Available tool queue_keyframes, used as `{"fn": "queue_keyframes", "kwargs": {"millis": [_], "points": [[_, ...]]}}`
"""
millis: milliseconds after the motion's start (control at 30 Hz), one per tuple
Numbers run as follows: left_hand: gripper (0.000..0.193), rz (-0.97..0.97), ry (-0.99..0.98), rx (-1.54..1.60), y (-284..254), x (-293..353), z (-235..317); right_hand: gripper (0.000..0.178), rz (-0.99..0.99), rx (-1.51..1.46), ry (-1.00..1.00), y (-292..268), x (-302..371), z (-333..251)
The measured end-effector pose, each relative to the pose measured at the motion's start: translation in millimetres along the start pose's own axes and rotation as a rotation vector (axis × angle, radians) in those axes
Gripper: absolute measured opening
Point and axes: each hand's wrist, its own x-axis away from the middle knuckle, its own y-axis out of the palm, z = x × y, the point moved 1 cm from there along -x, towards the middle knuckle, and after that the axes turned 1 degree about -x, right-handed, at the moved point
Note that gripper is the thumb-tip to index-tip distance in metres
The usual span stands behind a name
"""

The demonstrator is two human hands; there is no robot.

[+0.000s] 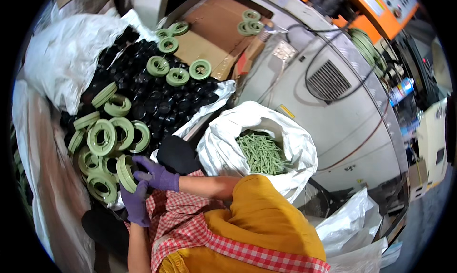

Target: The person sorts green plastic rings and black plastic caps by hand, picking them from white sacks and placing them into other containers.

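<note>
Filling much of the right side, a grey cabinet (323, 125) stands beyond you. A heap of black parts (157, 102) spreads across the upper left; a white sack (218, 142) sits near centre. At lower left, your purple-gloved left hand (136, 205) and right hand (161, 176) are closed around one green ring (124, 174), beside a pile of similar rings (112, 136). Thin green sticks (262, 152) lie inside the sack.

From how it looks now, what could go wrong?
- The green flanged ring between the left hand and right hand might slip if the gloved grip loosens.
- The heaped green rings lean at odd angles; a knock could send some sliding among the black parts.
- The white sack stands open near the mustard-clad knee; a bump might spill its green sticks.
</note>
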Motion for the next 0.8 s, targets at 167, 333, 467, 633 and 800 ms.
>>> {"fn": "queue_keyframes", "kwargs": {"millis": [167,333,467,633,800], "points": [[0.044,-0.292,-0.304,0.29,-12,26,14,0.045,-0.354,0.452,-0.62,-34,44,-78],[0.042,-0.471,-0.457,0.3,-11,24,22,0.028,-0.422,0.308,-0.689,-35,53,-73],[0.04,-0.324,-0.17,0.051,-1,21,-8,0.043,0.089,0.165,0.023,-20,45,-1],[0.044,-0.204,-0.287,0.72,-37,21,8,0.031,0.514,0.034,-0.109,-54,30,-22],[0.046,-0.183,0.232,-0.076,-73,13,-41,0.038,0.186,0.519,0.722,-113,97,159]]}}
